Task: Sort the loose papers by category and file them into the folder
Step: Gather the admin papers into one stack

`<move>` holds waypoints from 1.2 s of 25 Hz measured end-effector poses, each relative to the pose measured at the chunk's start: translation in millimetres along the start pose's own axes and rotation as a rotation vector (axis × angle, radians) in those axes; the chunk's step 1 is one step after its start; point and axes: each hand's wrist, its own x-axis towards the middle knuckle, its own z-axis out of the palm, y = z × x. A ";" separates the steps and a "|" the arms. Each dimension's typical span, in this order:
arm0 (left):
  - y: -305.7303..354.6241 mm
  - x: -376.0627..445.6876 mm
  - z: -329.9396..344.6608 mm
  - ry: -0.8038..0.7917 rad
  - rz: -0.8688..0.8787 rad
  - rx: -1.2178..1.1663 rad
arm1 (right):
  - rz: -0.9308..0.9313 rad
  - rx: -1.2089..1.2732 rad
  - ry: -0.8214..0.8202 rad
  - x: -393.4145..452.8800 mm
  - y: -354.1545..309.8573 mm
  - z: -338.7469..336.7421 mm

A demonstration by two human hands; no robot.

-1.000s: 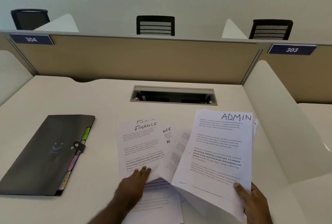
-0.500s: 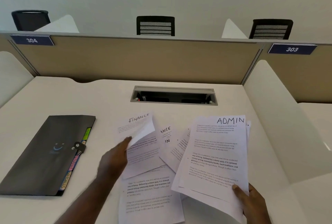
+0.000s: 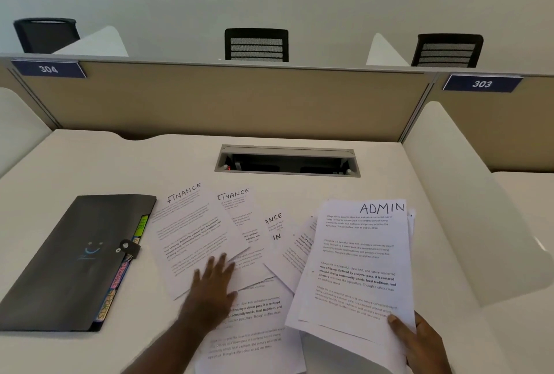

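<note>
Nearby, closed folder [image 3: 69,259], cable slot [image 3: 287,161], maybe four loose papers [image 3: 248,224].

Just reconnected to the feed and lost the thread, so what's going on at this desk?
A person is sorting loose papers. The left hand presses flat on a FINANCE sheet laid beside a second FINANCE sheet. The right hand holds a stack topped by an ADMIN sheet. The dark folder lies closed at the left; nothing is filed yet.
</note>
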 end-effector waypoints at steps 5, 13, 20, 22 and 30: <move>50.5 -51.3 55.2 -0.197 0.224 0.072 | 0.033 0.027 0.017 5.3 6.3 2.3; 54.1 -65.8 55.4 -0.334 0.280 0.134 | 0.033 0.029 0.031 10.1 13.2 2.5; 42.5 -76.9 1.6 0.009 0.140 -0.477 | 0.015 0.084 0.097 12.5 4.3 -9.3; 36.4 -80.3 -20.3 0.027 0.054 -0.530 | 0.029 0.129 0.140 14.6 3.4 -12.9; 34.6 -115.3 -162.7 0.270 0.050 -0.746 | 0.021 0.151 0.169 18.7 -0.3 -18.3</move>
